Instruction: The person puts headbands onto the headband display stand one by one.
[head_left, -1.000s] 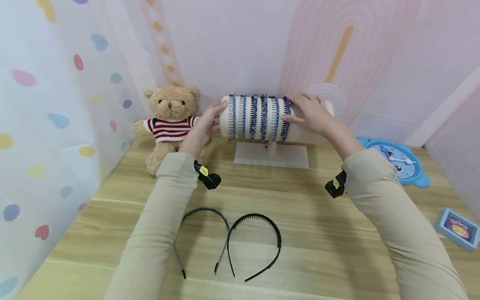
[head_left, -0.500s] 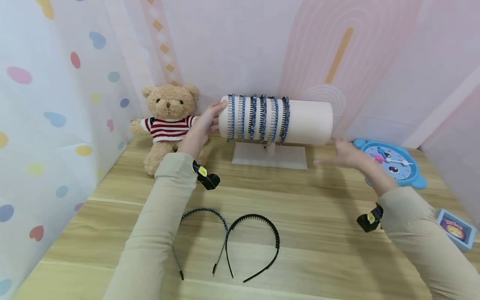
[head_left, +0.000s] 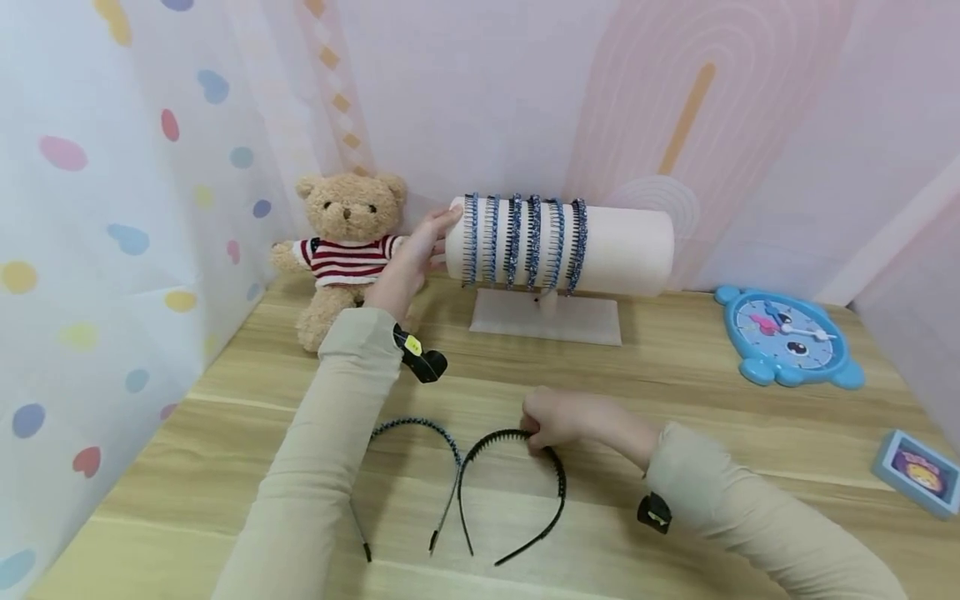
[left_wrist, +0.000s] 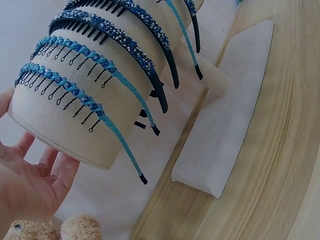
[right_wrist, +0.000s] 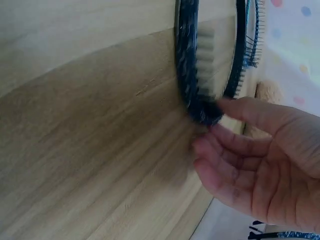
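A cream display roll (head_left: 626, 250) on a flat-based stand carries several blue, comb-toothed headbands (head_left: 533, 242) side by side. My left hand (head_left: 420, 246) holds the roll's left end, with the thumb at the rim and the fingers (left_wrist: 62, 175) under the edge. Below it on the table, my right hand (head_left: 558, 418) pinches the top of a black toothed headband (head_left: 561, 483). In the right wrist view, thumb and forefinger meet at that dark, speckled headband (right_wrist: 187, 60). A thin blue braided headband (head_left: 420, 421) lies just left of it, partly behind my left sleeve.
A teddy bear (head_left: 347, 218) in a striped sweater sits left of the stand. On the right lie a blue toy clock (head_left: 795, 337) and a small blue frame (head_left: 917, 473). The stand's pale base (head_left: 543, 317) rests on the wooden table (head_left: 675, 367), near the back wall.
My right hand has left the roll, swung out to the right, then come down to the black headband and taken hold of it. The left hand keeps its place on the roll.
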